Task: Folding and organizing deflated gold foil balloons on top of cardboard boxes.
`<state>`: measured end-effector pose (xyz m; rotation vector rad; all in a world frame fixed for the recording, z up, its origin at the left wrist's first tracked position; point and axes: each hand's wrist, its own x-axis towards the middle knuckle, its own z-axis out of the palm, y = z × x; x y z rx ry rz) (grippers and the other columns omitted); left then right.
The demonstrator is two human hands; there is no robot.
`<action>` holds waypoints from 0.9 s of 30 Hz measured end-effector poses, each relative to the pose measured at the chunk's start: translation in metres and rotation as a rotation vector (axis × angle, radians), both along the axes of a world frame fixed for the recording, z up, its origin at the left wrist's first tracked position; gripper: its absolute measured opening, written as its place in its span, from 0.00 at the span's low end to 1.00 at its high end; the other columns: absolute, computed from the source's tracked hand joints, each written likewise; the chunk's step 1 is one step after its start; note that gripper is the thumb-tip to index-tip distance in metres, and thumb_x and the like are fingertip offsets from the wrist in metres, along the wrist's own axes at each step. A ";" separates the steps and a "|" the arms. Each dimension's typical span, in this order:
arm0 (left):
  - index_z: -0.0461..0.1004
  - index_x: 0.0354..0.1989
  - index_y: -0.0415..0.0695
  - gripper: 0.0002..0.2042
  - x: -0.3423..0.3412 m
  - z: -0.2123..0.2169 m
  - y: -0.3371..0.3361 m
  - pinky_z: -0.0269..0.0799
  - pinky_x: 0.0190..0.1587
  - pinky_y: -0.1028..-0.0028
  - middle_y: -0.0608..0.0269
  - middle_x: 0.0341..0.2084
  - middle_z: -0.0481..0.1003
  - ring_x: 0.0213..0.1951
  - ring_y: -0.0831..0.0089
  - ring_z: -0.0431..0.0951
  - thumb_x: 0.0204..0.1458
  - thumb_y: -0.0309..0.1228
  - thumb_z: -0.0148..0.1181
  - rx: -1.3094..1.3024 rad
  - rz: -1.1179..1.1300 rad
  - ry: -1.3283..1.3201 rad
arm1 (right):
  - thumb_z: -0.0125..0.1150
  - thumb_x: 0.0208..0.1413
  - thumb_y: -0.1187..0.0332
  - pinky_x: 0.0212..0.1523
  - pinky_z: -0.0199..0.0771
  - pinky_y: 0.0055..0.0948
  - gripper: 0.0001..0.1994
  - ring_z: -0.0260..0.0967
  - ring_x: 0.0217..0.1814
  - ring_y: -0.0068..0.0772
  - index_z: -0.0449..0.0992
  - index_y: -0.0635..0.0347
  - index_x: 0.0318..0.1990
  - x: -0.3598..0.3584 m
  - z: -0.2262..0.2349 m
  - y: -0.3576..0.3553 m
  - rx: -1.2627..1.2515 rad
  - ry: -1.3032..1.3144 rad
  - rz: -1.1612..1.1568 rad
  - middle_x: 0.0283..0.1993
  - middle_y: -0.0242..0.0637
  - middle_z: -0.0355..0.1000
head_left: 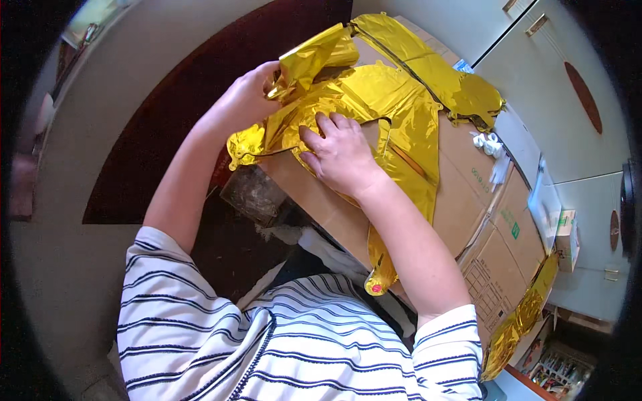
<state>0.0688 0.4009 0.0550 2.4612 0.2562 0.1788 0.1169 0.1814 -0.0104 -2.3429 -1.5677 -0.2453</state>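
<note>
A flat, deflated gold foil balloon [401, 127] lies spread over the top of a brown cardboard box [468, 180]. My left hand [257, 90] pinches a folded-up flap of the gold foil at the balloon's upper left and lifts it off the box. My right hand [341, 154] lies flat on the foil in the middle, fingers spread, pressing it down against the cardboard. A narrow tail of the balloon [381, 274] hangs over the box's near edge toward my striped shirt.
More gold foil [518, 321] hangs at the box's lower right side. A white ribbon bundle [488, 144] rests on the box's far right. A small carton [567, 237] sits beside a white cabinet [575, 120]. A dark red mat [180, 113] covers the floor at left.
</note>
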 end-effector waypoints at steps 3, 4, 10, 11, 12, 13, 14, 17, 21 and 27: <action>0.61 0.68 0.39 0.35 0.007 0.013 0.012 0.75 0.39 0.72 0.54 0.36 0.80 0.35 0.74 0.77 0.48 0.21 0.66 0.055 -0.059 0.031 | 0.61 0.56 0.52 0.60 0.65 0.53 0.22 0.65 0.61 0.47 0.77 0.50 0.55 -0.001 0.005 0.001 -0.026 0.048 0.003 0.55 0.45 0.70; 0.61 0.68 0.40 0.35 0.009 0.013 0.018 0.75 0.39 0.72 0.54 0.35 0.80 0.34 0.75 0.77 0.48 0.20 0.66 0.070 -0.059 0.022 | 0.61 0.57 0.52 0.60 0.65 0.53 0.22 0.65 0.61 0.47 0.77 0.51 0.55 -0.001 0.006 0.001 -0.032 0.056 0.004 0.55 0.45 0.70; 0.62 0.68 0.46 0.34 0.019 0.018 0.039 0.79 0.44 0.65 0.47 0.40 0.81 0.41 0.63 0.83 0.50 0.21 0.62 0.078 -0.105 -0.015 | 0.63 0.56 0.56 0.56 0.68 0.47 0.19 0.67 0.56 0.48 0.76 0.54 0.52 0.000 0.000 -0.001 0.062 -0.032 0.015 0.51 0.45 0.71; 0.62 0.69 0.46 0.33 0.019 0.014 0.042 0.79 0.45 0.64 0.47 0.41 0.81 0.42 0.61 0.83 0.51 0.21 0.62 0.077 -0.081 -0.040 | 0.63 0.56 0.56 0.57 0.68 0.47 0.19 0.67 0.57 0.49 0.76 0.54 0.52 -0.001 0.001 0.000 0.061 -0.033 0.017 0.51 0.45 0.71; 0.61 0.69 0.47 0.33 0.019 0.011 0.043 0.79 0.46 0.63 0.47 0.42 0.81 0.43 0.60 0.83 0.52 0.21 0.61 0.073 -0.060 -0.065 | 0.63 0.56 0.56 0.57 0.68 0.47 0.19 0.67 0.57 0.49 0.75 0.54 0.52 -0.001 0.001 -0.001 0.058 -0.033 0.016 0.51 0.45 0.71; 0.61 0.70 0.48 0.33 0.019 0.009 0.044 0.78 0.46 0.62 0.47 0.42 0.80 0.44 0.59 0.83 0.53 0.20 0.60 0.070 -0.040 -0.089 | 0.63 0.57 0.56 0.58 0.67 0.47 0.19 0.66 0.57 0.49 0.75 0.54 0.53 -0.001 0.002 -0.001 0.048 -0.026 0.015 0.51 0.45 0.71; 0.61 0.69 0.48 0.32 0.018 0.006 0.044 0.78 0.48 0.64 0.49 0.43 0.80 0.44 0.60 0.82 0.54 0.21 0.60 0.104 -0.056 -0.130 | 0.62 0.57 0.56 0.58 0.67 0.47 0.19 0.66 0.58 0.50 0.75 0.54 0.53 -0.001 0.004 0.000 0.038 -0.018 0.014 0.51 0.46 0.70; 0.62 0.66 0.47 0.27 0.016 -0.006 0.041 0.76 0.51 0.64 0.52 0.45 0.78 0.48 0.57 0.80 0.58 0.21 0.58 0.186 -0.116 -0.339 | 0.62 0.57 0.56 0.58 0.67 0.48 0.19 0.66 0.58 0.50 0.75 0.54 0.53 -0.001 0.007 -0.001 0.013 -0.005 0.004 0.52 0.46 0.70; 0.66 0.57 0.45 0.18 0.007 -0.025 0.048 0.74 0.56 0.60 0.47 0.55 0.74 0.55 0.45 0.75 0.58 0.24 0.58 0.231 -0.161 -0.517 | 0.61 0.58 0.56 0.58 0.67 0.48 0.19 0.66 0.58 0.50 0.75 0.54 0.53 -0.003 0.013 0.000 -0.038 0.026 0.004 0.51 0.46 0.70; 0.56 0.71 0.48 0.42 -0.032 -0.021 0.029 0.62 0.68 0.59 0.47 0.71 0.55 0.69 0.49 0.62 0.47 0.29 0.72 0.258 -0.176 -0.367 | 0.60 0.59 0.53 0.63 0.63 0.56 0.21 0.64 0.63 0.51 0.75 0.53 0.56 -0.001 0.008 -0.001 -0.055 0.059 -0.004 0.59 0.48 0.69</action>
